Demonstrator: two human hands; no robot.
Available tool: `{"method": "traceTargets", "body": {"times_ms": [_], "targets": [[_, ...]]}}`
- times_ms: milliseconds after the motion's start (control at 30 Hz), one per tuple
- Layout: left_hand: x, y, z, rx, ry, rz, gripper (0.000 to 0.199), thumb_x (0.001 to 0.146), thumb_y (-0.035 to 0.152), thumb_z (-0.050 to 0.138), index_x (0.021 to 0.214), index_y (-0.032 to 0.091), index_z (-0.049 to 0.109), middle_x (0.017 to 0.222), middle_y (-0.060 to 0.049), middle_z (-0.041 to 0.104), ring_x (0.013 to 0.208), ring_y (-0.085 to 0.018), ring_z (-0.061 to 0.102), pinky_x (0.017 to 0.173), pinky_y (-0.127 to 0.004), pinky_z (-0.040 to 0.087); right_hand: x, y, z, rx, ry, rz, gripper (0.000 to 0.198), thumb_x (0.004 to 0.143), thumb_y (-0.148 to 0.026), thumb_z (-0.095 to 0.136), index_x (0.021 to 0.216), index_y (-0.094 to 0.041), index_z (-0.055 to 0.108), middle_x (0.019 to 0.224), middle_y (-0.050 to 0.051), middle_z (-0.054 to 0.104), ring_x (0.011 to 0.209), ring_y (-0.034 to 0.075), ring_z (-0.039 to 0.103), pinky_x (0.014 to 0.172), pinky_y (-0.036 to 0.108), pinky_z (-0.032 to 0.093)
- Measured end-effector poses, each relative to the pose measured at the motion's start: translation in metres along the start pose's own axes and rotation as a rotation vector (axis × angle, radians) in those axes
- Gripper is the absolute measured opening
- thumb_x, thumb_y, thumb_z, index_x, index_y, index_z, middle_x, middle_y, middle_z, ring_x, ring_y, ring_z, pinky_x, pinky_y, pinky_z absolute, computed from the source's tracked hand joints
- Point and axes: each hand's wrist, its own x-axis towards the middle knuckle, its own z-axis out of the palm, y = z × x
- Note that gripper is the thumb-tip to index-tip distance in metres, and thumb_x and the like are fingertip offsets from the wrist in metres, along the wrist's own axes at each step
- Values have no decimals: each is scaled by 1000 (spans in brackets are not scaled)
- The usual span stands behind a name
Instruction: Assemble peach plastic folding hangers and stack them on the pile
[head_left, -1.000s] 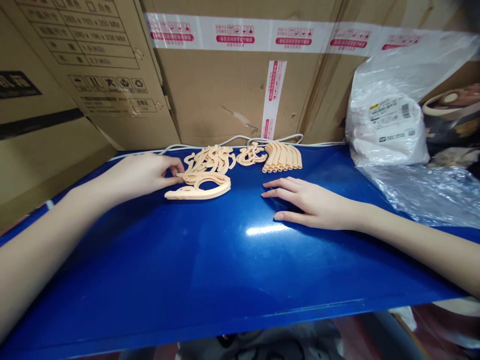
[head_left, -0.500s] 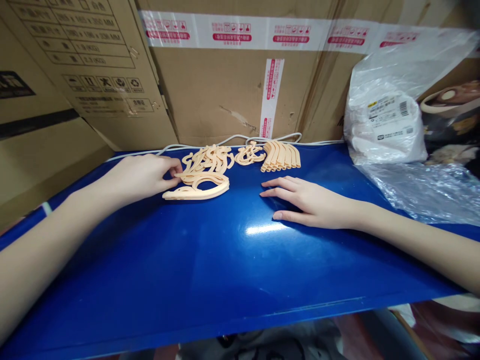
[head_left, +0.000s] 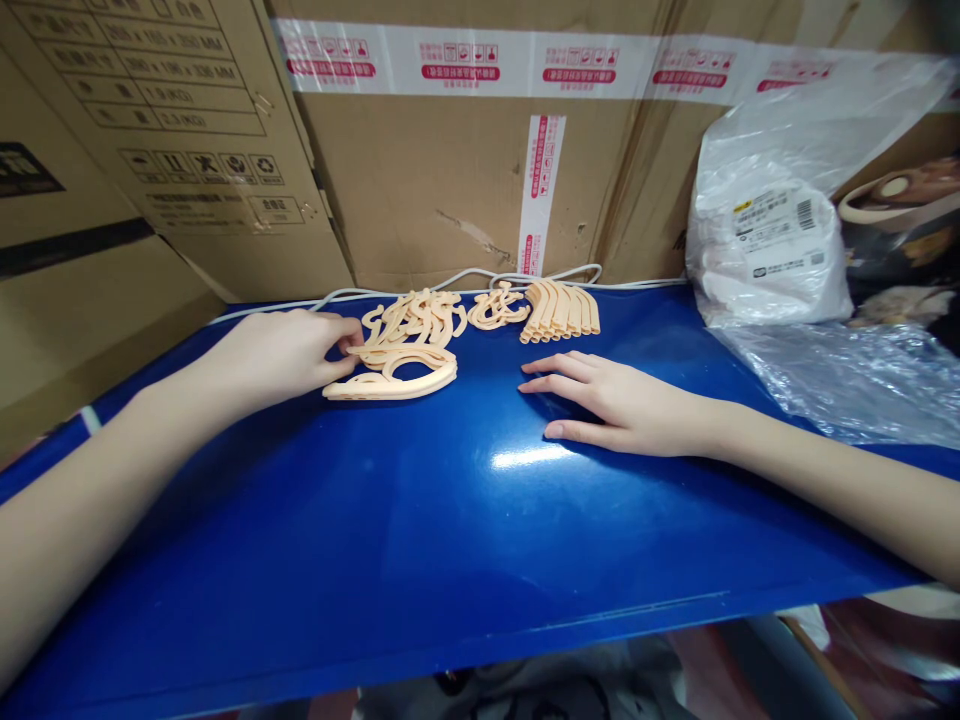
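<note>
My left hand (head_left: 289,350) reaches in from the left, its fingers curled at the left end of a small stack of cream plastic folding hangers (head_left: 431,380); its fingertips are partly hidden there. The hangers lie flat on the blue table (head_left: 420,540). Just behind them is a loose heap of curved cream plastic hanger pieces (head_left: 420,318). To its right sit a smaller pile of cream hooks (head_left: 496,307) and a neat row of curved cream hanger arms (head_left: 561,310). My right hand (head_left: 615,400) rests palm down on the table in front of that row, fingers spread, holding nothing.
Cardboard boxes (head_left: 450,180) wall off the back and left. A white cable (head_left: 480,275) runs along the table's rear edge. At the right are a labelled white plastic bag (head_left: 772,250) and clear plastic wrap (head_left: 847,380). The table's front edge (head_left: 525,645) lies close below.
The whole view has shifted very slightly. Both hands and the cream pieces stay where they were on the table.
</note>
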Motion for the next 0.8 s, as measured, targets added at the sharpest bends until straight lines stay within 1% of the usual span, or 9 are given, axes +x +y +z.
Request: {"method": "traceTargets", "body": {"times_ms": [267,400,500,600,700,800], "targets": [[0,1,-1,4,7,9,23,86,42,47,91,27,64,87,-2,71,77,-26,64,56,-29,32,-1,0,0,-2,-10,11,50,96,-50,48,135,-19,54,141,13,51,128,27,50,109,46,39],[1,0,-2,1,5,-2,24,87,43,47,91,27,64,86,-1,71,74,-25,63,56,-29,32,5,-6,3,7,48,57,52,95,-52,49,134,-19,54,139,14,53,128,29,50,107,49,40],[1,0,-2,-10,-1,2,25,87,44,47,92,27,65,86,-1,72,74,-24,63,57,-28,32,24,-13,6,-1,101,102,55,93,-53,52,132,-15,55,134,16,57,123,30,53,104,49,41],[2,-1,-2,-18,-2,0,26,86,45,47,93,27,65,87,-1,72,74,-24,62,58,-28,33,52,-16,11,-10,105,144,54,89,-52,60,125,-11,60,118,16,64,111,30,57,97,46,45],[3,-4,0,-29,-6,3,29,86,48,45,94,28,66,88,-1,72,73,-24,62,57,-29,32,79,-16,18,2,160,159,43,88,-45,65,114,-12,67,110,14,64,107,28,57,94,42,44],[4,-9,3,-39,-6,-2,30,86,47,46,93,28,66,88,-1,71,74,-24,62,58,-29,33,98,-16,26,43,204,173,32,87,-40,67,102,-12,70,102,11,66,99,24,58,88,38,43]]}}
